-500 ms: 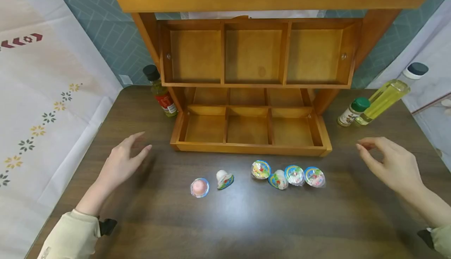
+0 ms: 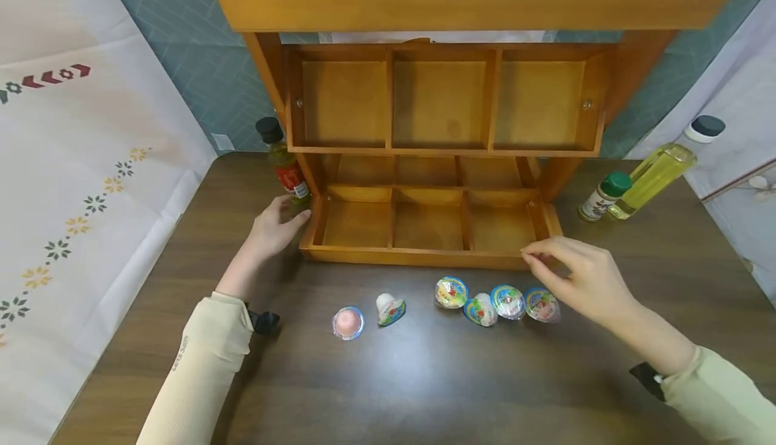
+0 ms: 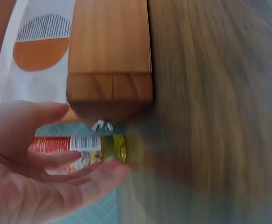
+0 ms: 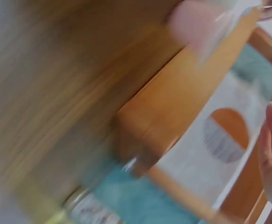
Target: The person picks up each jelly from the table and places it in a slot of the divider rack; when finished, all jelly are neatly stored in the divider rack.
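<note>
My left hand (image 2: 271, 229) is beside the front left corner of the wooden rack (image 2: 418, 256), close to a red-labelled bottle (image 2: 289, 174). Its fingers are spread and hold nothing. In the left wrist view, the fingers pass in front of the bottle (image 3: 86, 143), near the rack's end (image 3: 110, 46); whether they touch it I cannot tell. My right hand (image 2: 585, 280) hovers at the rack's front right corner with loosely bent fingers and nothing in them. Just left of it are several small jelly cups (image 2: 508, 302) in a row. The right wrist view is blurred.
A pink jelly cup (image 2: 348, 323) and a white one (image 2: 389, 310) lie on the table (image 2: 394, 391) at left centre. Right of the rack stand a green-capped jar (image 2: 600, 197) and a yellow oil bottle (image 2: 657, 177). The rack's upper tray (image 2: 439, 151) has three compartments.
Both hands have moved inward toward the rack. The left hand went right and up to near the red-labelled bottle; the right hand went left to the rack's front corner.
</note>
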Action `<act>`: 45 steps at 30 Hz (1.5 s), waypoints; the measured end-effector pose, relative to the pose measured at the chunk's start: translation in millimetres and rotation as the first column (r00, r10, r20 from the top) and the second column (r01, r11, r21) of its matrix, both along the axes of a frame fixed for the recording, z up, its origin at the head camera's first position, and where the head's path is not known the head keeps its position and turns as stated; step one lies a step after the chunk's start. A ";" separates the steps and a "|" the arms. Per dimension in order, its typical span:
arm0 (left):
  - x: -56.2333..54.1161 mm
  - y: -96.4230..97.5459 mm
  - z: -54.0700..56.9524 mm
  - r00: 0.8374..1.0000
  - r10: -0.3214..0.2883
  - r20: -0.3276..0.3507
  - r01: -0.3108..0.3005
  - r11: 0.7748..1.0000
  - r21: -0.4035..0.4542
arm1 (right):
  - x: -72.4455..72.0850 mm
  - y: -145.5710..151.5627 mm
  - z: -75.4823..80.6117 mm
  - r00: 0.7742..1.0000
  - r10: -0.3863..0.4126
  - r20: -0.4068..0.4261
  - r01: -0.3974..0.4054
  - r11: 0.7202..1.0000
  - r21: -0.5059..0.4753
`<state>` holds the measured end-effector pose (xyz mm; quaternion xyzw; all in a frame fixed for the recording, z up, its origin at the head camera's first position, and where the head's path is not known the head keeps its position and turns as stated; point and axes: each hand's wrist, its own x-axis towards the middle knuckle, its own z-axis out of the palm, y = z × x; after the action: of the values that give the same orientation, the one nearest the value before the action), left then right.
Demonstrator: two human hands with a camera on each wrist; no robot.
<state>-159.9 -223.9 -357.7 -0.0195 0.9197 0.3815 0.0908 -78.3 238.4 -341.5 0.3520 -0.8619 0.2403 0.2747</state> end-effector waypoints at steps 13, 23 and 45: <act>-1.3 8.4 -3.0 0.987 -0.103 0.127 0.074 0.975 0.211 | 2.5 -109.0 5.9 0.897 0.222 0.382 -0.250 0.968 0.025; -12.1 11.8 -6.0 0.988 -0.095 0.120 0.062 0.966 0.250 | 3.7 -167.6 9.3 0.815 0.290 0.502 -0.395 0.911 0.116; -14.1 9.1 -14.4 0.993 -0.048 0.112 0.008 0.943 0.332 | 9.9 -257.7 -10.8 0.797 0.133 0.589 -0.535 0.607 0.587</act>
<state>-174.0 -214.8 -372.1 -0.0136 0.8358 0.5272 0.1526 -68.4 -19.3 -352.4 0.5188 -0.8382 0.0055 -0.1682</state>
